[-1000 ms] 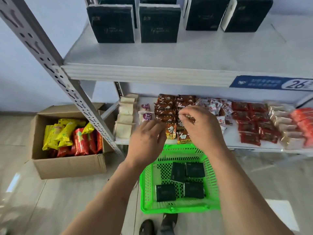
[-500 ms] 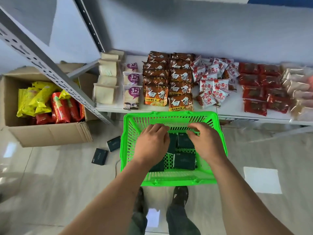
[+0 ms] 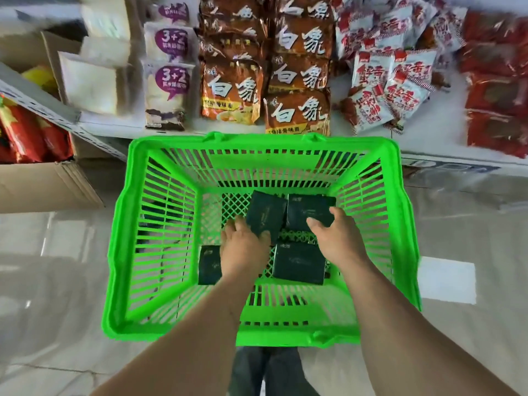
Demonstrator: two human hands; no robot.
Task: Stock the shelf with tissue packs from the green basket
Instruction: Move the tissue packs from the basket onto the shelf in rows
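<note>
The green basket (image 3: 160, 252) stands on the floor below me with several dark tissue packs on its bottom. My left hand (image 3: 244, 248) grips one tilted dark tissue pack (image 3: 265, 215) at the basket's middle. My right hand (image 3: 337, 238) closes around a second dark pack (image 3: 307, 210) just to the right. Another pack (image 3: 298, 262) lies flat between my wrists, and one more pack (image 3: 210, 264) lies left of my left hand, partly hidden by it.
The low shelf (image 3: 445, 132) beyond the basket carries brown noodle packets (image 3: 231, 92), purple-labelled biscuit packs (image 3: 168, 90), white-and-red snack bags (image 3: 391, 90) and red packets (image 3: 497, 110). A cardboard box (image 3: 43, 184) with red packets stands at the left. My feet show below the basket.
My hands dropped from the shelf level into the basket and took hold of two packs. The view has tilted down and closed in on the basket.
</note>
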